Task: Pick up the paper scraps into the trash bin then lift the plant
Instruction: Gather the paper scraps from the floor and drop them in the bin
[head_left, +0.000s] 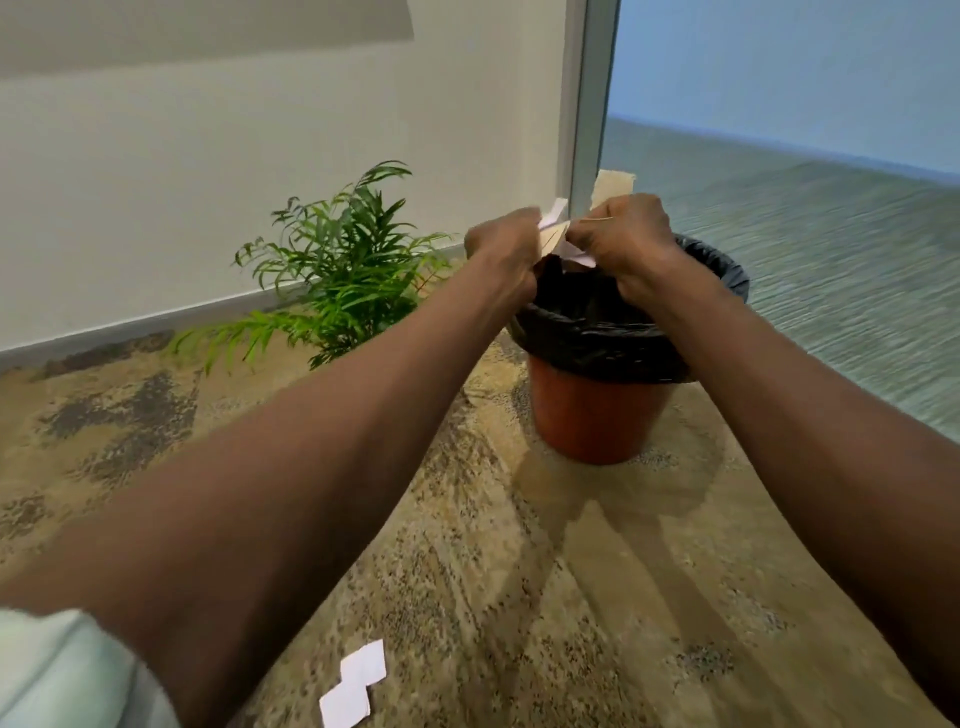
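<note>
Both hands hold paper scraps above the trash bin.

The left hand (501, 249) and right hand (626, 236) each keep a closed grip on white paper scraps (555, 231) just over the bag-lined trash bin (597, 410). The plant (343, 265) stands left of the bin by the wall; more scraps (356, 683) lie on the carpet, well in front of the bin.

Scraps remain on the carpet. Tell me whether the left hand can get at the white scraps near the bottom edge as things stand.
Probably not right away: the left hand is shut on paper scraps over the trash bin, together with the right hand. Nothing covers the white scraps on the carpet; once emptied, it could likely reach them.
</note>
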